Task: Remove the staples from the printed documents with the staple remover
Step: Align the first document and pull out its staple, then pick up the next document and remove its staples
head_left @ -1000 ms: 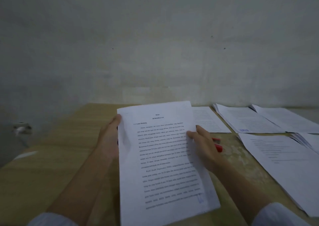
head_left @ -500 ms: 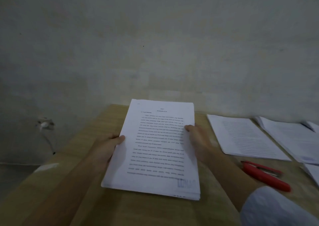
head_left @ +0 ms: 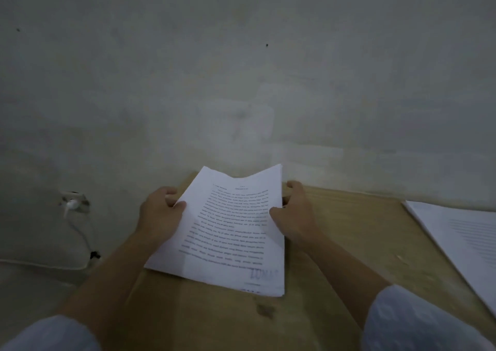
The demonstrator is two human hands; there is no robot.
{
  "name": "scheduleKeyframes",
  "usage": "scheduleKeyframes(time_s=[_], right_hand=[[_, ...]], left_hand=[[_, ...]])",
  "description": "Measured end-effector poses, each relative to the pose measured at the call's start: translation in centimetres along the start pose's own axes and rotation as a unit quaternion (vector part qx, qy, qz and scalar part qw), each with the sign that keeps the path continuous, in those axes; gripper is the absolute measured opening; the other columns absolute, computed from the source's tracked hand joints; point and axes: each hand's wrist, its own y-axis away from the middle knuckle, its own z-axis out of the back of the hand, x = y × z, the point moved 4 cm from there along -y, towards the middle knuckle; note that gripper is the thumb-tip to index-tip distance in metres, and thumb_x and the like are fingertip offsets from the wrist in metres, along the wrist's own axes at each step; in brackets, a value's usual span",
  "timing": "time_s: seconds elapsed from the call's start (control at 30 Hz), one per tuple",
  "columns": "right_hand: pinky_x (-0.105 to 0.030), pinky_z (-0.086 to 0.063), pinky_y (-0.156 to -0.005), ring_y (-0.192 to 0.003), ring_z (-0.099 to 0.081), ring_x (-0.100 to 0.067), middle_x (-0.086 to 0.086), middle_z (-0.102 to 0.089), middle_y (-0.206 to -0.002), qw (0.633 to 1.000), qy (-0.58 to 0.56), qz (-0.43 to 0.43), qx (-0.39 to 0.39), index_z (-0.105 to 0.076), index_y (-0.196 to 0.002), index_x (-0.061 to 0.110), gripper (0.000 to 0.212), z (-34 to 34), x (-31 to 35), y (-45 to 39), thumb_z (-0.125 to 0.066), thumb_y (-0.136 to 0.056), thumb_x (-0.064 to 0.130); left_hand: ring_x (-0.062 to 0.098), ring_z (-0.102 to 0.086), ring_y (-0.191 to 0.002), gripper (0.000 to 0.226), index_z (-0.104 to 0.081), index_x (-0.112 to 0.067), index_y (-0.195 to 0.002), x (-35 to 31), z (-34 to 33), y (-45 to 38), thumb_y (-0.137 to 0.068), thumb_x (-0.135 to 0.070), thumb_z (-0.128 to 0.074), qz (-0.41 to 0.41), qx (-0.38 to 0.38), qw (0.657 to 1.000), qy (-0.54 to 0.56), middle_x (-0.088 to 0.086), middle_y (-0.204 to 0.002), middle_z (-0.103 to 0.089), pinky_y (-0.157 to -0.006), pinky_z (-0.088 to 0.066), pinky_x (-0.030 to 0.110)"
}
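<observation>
Hands gripping document (head_left: 230,232) edges, left hand (head_left: 161,211), right hand (head_left: 294,211)

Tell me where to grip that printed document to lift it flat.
Grip the printed document at its two long side edges, one from each side, as the left hand and right hand do; its far edge sags in the middle, so it is floppy.

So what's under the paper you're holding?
The wooden table shows around the paper, gripped by the left hand and right hand. Whatever lies directly beneath is covered.
</observation>
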Motion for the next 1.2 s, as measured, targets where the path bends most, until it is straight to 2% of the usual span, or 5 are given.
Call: scheduleKeyframes(time_s=[0.2,0.37,0.6,0.93,1.2], right_hand=[[-0.037,-0.039,-0.1,-0.122,-0.042,-0.026,-0.004,-0.052,-0.132,0.973,0.226,0.045,-0.004,-0.038,-0.137,0.014,0.054,-2.1,-1.5,-2.4,-0.054,-0.088,0.028],[-0.034,-0.033,-0.101,-0.122,-0.035,-0.024,-0.007,-0.044,-0.131,0.944,0.319,0.08,0.01,-0.049,-0.129,0.015,0.047,-2.7,-1.1,-2.6,-0.048,-0.091,0.042],[-0.037,-0.03,-0.103,-0.121,-0.031,-0.024,-0.004,-0.042,-0.133,0.934,0.346,0.084,0.036,-0.052,-0.125,0.017,0.044,-3.0,-1.4,-2.7,-0.039,-0.094,0.045],[-0.022,-0.04,-0.086,-0.1,-0.05,-0.014,0.002,-0.056,-0.109,0.976,0.152,0.065,0.139,-0.055,-0.121,0.015,0.035,1.6,-0.9,-0.7,-0.055,-0.087,0.012],[-0.019,-0.044,-0.085,-0.091,-0.059,-0.01,-0.003,-0.065,-0.104,0.961,0.196,0.105,0.163,-0.064,-0.112,0.01,0.026,10.0,-0.2,7.7,-0.059,-0.087,0.015]], left_hand=[[0.024,-0.052,-0.087,0.022,-0.06,0.001,-0.106,1.4,-1.2,-2.8,-0.09,-0.014,-0.055,-0.066,-0.002,0.986,-0.155,0.019,-0.106,-0.062,-0.075,-0.036,0.029],[0.029,-0.041,-0.124,0.061,-0.048,-0.015,-0.131,1.7,-1.8,-2.7,-0.085,-0.054,-0.052,-0.076,0.038,0.945,-0.316,0.01,-0.135,-0.047,-0.101,-0.035,0.043],[0.026,-0.041,-0.125,0.051,-0.048,-0.017,-0.129,0.9,-2.3,-2.3,-0.094,-0.051,-0.033,-0.077,0.065,0.906,-0.412,0.005,-0.134,-0.051,-0.103,-0.031,0.044],[0.021,-0.043,-0.126,0.042,-0.052,-0.013,-0.13,-4.5,-2.9,2.5,-0.093,-0.034,-0.049,-0.159,0.091,0.969,-0.164,0.004,-0.136,-0.051,-0.105,-0.033,0.034],[0.003,-0.057,-0.094,0.028,-0.059,-0.021,-0.118,-12.0,-6.0,15.3,-0.09,-0.024,-0.057,-0.238,0.248,0.938,-0.053,-0.007,-0.113,-0.063,-0.075,-0.043,0.008]])
